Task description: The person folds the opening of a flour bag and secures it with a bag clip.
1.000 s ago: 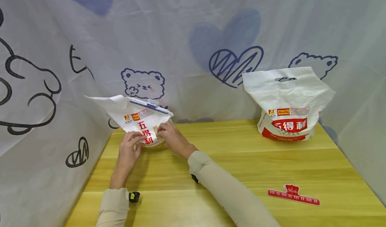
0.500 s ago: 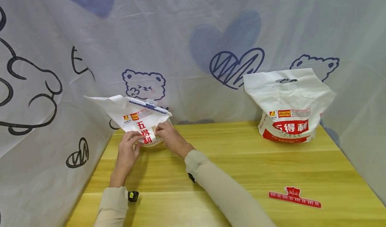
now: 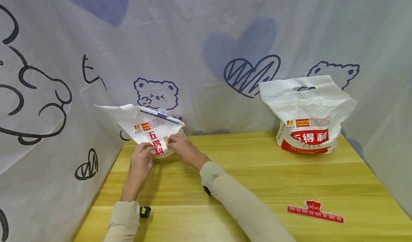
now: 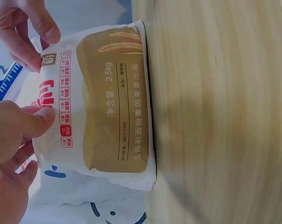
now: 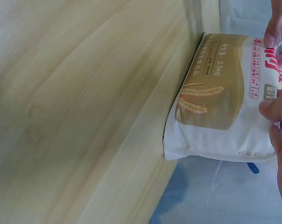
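A white flour bag (image 3: 162, 129) with red characters stands at the back left, its top folded over and sloping. Across that top sits a blue-and-white bag clip (image 3: 162, 116). My left hand (image 3: 140, 161) pinches the front of the bag on its left side. On the right side my right hand (image 3: 186, 149) pinches it too, the two hands a short way apart. In the left wrist view the thumb of the left hand (image 4: 12, 140) presses on the bag's front. The brown lower panel (image 5: 211, 84) with wheat ears shows below the hands in the right wrist view.
A second white flour bag (image 3: 309, 109) with a handle hole stands upright at the back right. Nearer the front right, a red piano-key bag clip (image 3: 315, 212) lies on the wooden table (image 3: 244, 177). Printed cloth (image 3: 199, 92) hangs behind and along both sides.
The head view has shifted slightly, so the scene sits a little lower in it. Both hands keep their hold on the bag, which stays in place.
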